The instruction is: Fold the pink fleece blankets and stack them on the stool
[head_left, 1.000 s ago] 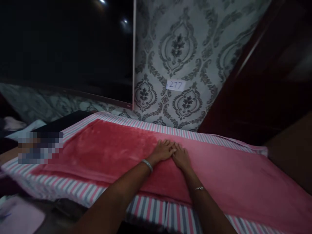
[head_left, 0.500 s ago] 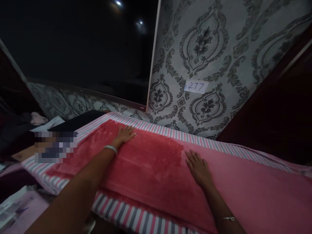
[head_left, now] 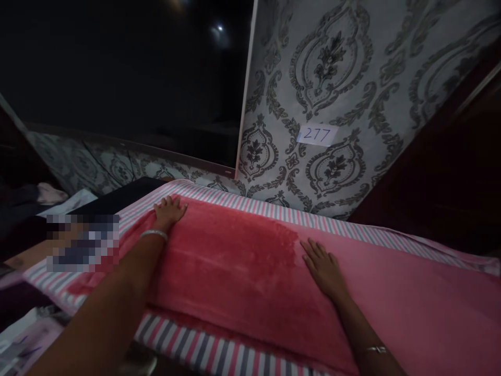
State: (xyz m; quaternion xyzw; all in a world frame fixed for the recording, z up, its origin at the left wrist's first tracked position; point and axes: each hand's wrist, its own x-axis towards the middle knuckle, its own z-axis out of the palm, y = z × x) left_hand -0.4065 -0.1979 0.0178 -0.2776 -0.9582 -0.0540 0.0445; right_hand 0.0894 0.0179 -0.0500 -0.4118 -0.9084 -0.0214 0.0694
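Note:
A plush pinkish-red cloth (head_left: pixel 235 271) lies spread over a table-like surface, on top of a pink, grey and white striped cover (head_left: pixel 195 347). Its nap looks darker red on the left and lighter pink on the right. My left hand (head_left: pixel 169 211) rests flat near the cloth's far left corner, fingers spread, a bracelet on the wrist. On the lighter part, just right of the edge between the two shades, my right hand (head_left: pixel 323 267) presses flat with fingers stretched out. Neither hand grips anything.
Behind the cloth, a large dark television screen (head_left: pixel 129 78) hangs on the patterned wall (head_left: pixel 270 94). A paper marked 277 (head_left: pixel 318 134) is stuck there. A black flat surface (head_left: pixel 121 198) and a blurred-out patch (head_left: pixel 83 243) lie at left. Dark wood panelling (head_left: pixel 438 188) stands at right.
My left hand has slid leftwards across the cloth towards its far left corner, and the cloth there looks smoother. My right hand has stayed almost in place.

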